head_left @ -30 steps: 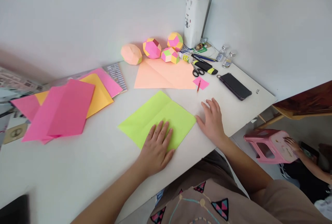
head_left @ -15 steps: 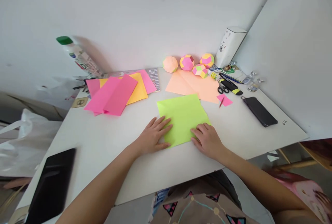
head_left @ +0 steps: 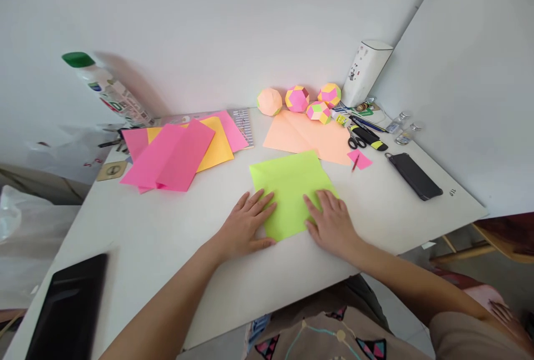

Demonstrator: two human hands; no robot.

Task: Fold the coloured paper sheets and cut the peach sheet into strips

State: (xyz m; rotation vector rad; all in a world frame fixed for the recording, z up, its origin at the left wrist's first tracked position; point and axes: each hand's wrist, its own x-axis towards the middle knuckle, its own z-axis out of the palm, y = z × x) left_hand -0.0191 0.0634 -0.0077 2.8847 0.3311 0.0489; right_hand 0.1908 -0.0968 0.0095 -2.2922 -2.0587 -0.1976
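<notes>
A lime-green sheet of paper (head_left: 290, 179) lies flat on the white table (head_left: 167, 237) in front of me. My left hand (head_left: 247, 222) rests on its left edge with the fingers spread and the thumb by the near corner. On the right edge lies my right hand (head_left: 334, 221), fingers apart, fingertips touching the paper. Neither hand grips anything. Just beyond the green sheet are peach paper sheets (head_left: 308, 134), with a small pink paper piece (head_left: 361, 159) at their right.
Pink sheets (head_left: 171, 154) and a yellow sheet (head_left: 219, 143) lie back left. Paper balls (head_left: 297, 98) stand along the wall. Scissors (head_left: 356, 138), a box cutter (head_left: 369, 136) and a black pouch (head_left: 414, 175) are at right. A black tablet (head_left: 69, 307) and a white bottle (head_left: 110, 93) are at left.
My right hand's fingers have spread and moved forward over the green paper. My left hand stays at the left edge. The view has shifted slightly.
</notes>
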